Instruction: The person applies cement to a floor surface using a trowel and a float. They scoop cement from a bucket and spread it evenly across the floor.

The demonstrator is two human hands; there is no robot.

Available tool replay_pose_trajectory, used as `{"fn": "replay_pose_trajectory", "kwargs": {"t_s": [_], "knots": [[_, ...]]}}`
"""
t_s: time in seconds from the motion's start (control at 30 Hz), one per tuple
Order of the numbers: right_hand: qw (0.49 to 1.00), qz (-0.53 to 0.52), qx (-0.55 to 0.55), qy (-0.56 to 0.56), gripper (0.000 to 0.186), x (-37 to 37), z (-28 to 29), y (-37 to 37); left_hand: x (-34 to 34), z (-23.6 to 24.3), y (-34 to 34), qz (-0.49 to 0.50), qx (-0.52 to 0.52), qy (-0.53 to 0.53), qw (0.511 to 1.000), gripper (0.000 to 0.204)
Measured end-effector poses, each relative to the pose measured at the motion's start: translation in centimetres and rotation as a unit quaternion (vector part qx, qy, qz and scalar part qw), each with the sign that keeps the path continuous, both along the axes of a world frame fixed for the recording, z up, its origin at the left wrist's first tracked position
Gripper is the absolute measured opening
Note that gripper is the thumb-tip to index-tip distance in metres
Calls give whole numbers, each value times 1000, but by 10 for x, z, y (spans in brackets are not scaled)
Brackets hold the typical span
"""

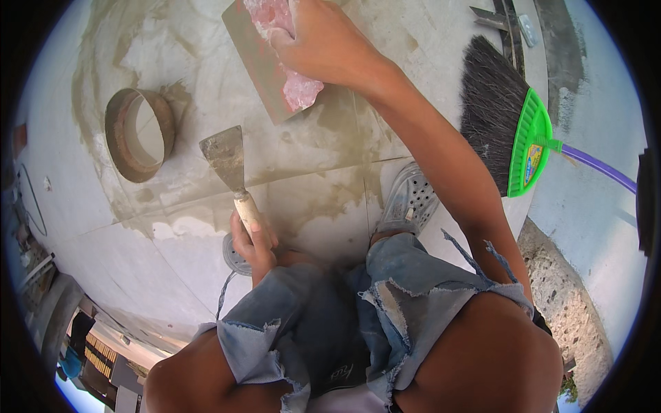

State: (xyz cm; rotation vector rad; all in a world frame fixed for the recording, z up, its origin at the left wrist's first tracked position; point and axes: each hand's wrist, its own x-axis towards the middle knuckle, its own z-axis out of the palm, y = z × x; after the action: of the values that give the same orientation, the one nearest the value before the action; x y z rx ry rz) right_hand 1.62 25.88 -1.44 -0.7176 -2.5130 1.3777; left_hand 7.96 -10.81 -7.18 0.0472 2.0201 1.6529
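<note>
My left hand is wrapped round the pale wooden handle of a putty knife, whose worn blade points up and away, held above the tiles. Out at the top, my right hand grips the lumpy pink, plastic-looking handle of a flat rectangular float. Its long grey-brown plate lies against or just over the floor; I cannot tell which. Wet grey-brown grout smears spread over the large pale tiles around both tools. A thin joint line runs across between the float and my feet.
An open round container, stained with grout, rests at left. To the right lie a black-bristled broom with a green head and purple handle, and dark metal bars. My grey clog stands by the joint. Rough concrete borders the tiles.
</note>
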Motion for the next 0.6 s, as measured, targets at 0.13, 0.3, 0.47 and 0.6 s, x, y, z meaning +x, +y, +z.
{"fn": "replay_pose_trajectory", "kwargs": {"t_s": [0.13,0.3,0.47,0.6], "knots": [[986,23,42,-157,55,14,10,-43,0,-4,-4,-9,-8,4,1000,59],[986,-107,49,-120,58,78,14,-19,3,-9,-12,-1,3,-2,1000,68],[986,-165,-11,-2,54,120,24,0,1,-8,-13,-10,-3,-7,1000,69],[938,-265,-188,121,57,158,49,9,0,-7,-12,-18,1,-3,1000,63]]}}
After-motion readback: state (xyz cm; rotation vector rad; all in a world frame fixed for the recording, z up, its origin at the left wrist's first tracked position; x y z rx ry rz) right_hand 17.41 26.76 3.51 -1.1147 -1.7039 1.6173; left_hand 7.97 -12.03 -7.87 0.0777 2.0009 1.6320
